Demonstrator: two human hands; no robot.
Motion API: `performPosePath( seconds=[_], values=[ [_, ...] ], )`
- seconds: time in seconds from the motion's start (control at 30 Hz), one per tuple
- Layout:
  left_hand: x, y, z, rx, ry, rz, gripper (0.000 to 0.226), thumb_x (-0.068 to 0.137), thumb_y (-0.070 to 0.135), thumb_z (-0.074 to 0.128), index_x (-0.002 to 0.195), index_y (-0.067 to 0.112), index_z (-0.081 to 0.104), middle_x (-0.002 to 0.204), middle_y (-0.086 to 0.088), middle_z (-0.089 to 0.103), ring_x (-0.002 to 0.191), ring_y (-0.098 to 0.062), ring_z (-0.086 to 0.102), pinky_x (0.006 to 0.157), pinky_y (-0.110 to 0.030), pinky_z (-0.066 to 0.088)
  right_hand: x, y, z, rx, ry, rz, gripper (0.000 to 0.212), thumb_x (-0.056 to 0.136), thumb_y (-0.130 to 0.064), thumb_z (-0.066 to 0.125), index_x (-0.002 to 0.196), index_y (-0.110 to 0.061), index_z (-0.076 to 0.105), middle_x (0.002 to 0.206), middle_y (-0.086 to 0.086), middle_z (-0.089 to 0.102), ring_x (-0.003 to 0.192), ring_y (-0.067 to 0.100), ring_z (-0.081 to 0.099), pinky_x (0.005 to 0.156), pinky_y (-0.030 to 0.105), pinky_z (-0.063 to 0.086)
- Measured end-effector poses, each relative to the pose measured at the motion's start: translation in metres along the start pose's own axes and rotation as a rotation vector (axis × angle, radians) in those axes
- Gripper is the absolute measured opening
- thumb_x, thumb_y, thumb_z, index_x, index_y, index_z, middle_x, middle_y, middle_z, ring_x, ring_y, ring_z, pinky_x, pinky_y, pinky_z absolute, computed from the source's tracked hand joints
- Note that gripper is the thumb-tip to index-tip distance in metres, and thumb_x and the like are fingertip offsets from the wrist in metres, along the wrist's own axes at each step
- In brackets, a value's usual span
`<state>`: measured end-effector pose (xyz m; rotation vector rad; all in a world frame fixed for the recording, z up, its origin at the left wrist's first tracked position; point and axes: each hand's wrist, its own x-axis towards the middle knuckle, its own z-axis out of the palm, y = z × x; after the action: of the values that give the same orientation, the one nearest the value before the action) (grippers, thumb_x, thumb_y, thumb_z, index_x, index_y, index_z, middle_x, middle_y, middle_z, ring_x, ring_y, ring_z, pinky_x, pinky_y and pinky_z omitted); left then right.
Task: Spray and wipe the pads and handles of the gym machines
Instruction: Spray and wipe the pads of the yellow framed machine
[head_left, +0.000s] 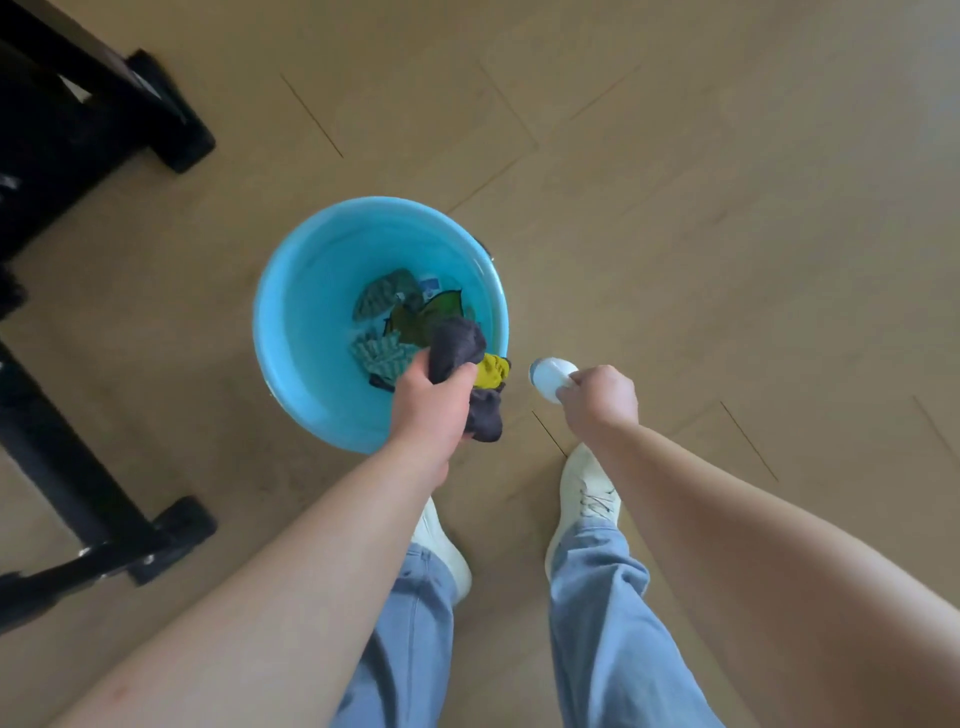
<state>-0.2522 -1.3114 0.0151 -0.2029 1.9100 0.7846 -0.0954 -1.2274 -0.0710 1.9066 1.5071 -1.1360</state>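
A light blue basin (306, 291) stands on the floor with several cloths (395, 317) lying in it, green striped and olive ones. My left hand (434, 400) grips a dark grey cloth (457, 345) bunched with a yellow cloth (492, 371), held over the basin's near right rim. To the right of the basin, my right hand (597, 400) holds a white spray bottle (551, 376), seen end on.
Black frame legs of a gym machine (98, 109) run along the left, with rubber feet at the upper left (182, 140) and lower left (182, 530). The floor is tan wood-look planks (727, 208). My white shoes and blue jeans show below.
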Motion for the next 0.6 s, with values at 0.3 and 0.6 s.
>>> performPosePath(
  seconds=[0.3,0.6],
  values=[
    [0.003,0.009,-0.005,-0.084,-0.033,-0.061,0.028,0.095,0.018,0.068,0.118,0.032,0.06,0.107,0.01,0.065,0.098,-0.015,0.067,0.08,-0.044,0.062,0.005,-0.009,0.001,0.01,0.015,0.028,0.02,0.094,-0.024,0.055,0.106,-0.013,0.067,0.111,0.011,0.064,0.093,0.029,0.058,0.071,0.032,0.047],
    [-0.061,0.065,-0.035,-0.168,-0.049,-0.005,0.016,0.097,0.02,0.066,0.106,0.034,0.068,0.106,0.001,0.071,0.098,-0.02,0.07,0.081,-0.046,0.064,-0.108,-0.098,-0.078,0.679,-0.338,-0.199,0.02,0.103,-0.024,0.06,0.12,-0.019,0.069,0.111,0.005,0.074,0.094,0.027,0.075,0.086,0.046,0.064]
  ],
)
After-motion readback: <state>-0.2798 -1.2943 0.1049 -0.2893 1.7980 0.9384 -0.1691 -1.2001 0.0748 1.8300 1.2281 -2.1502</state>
